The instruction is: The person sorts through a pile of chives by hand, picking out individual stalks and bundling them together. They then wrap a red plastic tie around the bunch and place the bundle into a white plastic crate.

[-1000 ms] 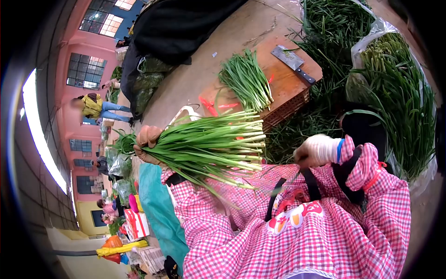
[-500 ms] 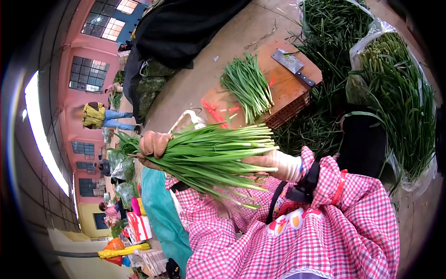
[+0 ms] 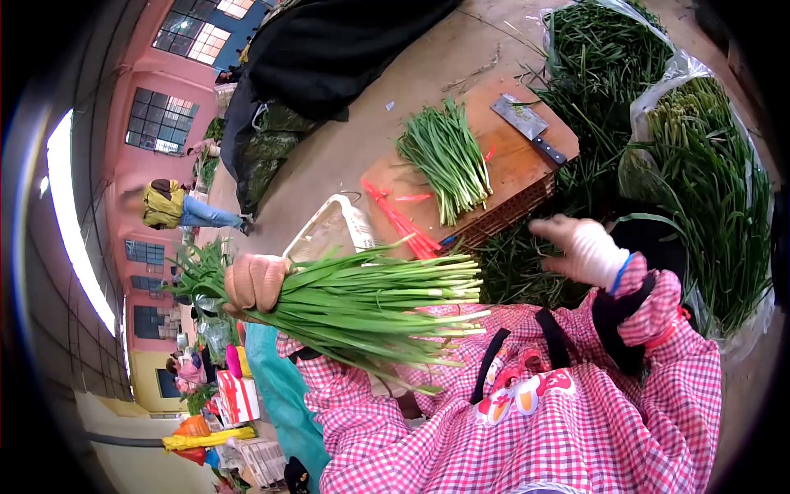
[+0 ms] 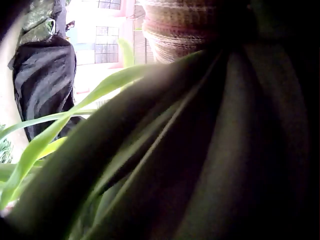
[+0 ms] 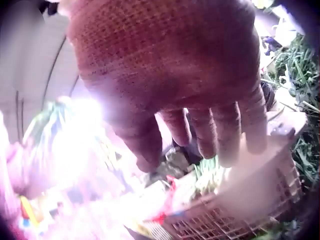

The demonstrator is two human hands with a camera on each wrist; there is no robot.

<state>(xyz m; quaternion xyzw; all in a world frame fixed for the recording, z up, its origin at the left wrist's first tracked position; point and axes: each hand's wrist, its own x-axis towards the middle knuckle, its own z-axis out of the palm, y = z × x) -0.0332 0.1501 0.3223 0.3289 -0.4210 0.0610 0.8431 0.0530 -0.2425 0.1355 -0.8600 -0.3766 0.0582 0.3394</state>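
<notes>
A gloved left hand (image 3: 257,284) grips a bunch of long green stalks (image 3: 370,296) near its leafy end, the pale cut ends pointing right in the head view. Dark, close leaves fill most of the left wrist view, below the gloved fingers (image 4: 175,30). The right hand (image 3: 583,247), gloved too, is off to the right of those ends, fingers spread and holding nothing. In the right wrist view this hand (image 5: 170,75) hangs with straight fingers above the crate (image 5: 225,220). A second bunch (image 3: 447,160) lies on the board (image 3: 514,160), beside red ties (image 3: 407,224).
A cleaver (image 3: 522,119) lies on the board's far right part. Loose greens (image 3: 605,58) and a plastic bag of stalks (image 3: 699,156) are at the right. A white basket (image 3: 329,226) stands left of the board. Farther left, a person in a yellow jacket (image 3: 163,206) is in the background.
The right hand reached the held bunch's cut ends, then moved away to the right, its fingers now spread. The left hand keeps its grip and has shifted slightly left and down.
</notes>
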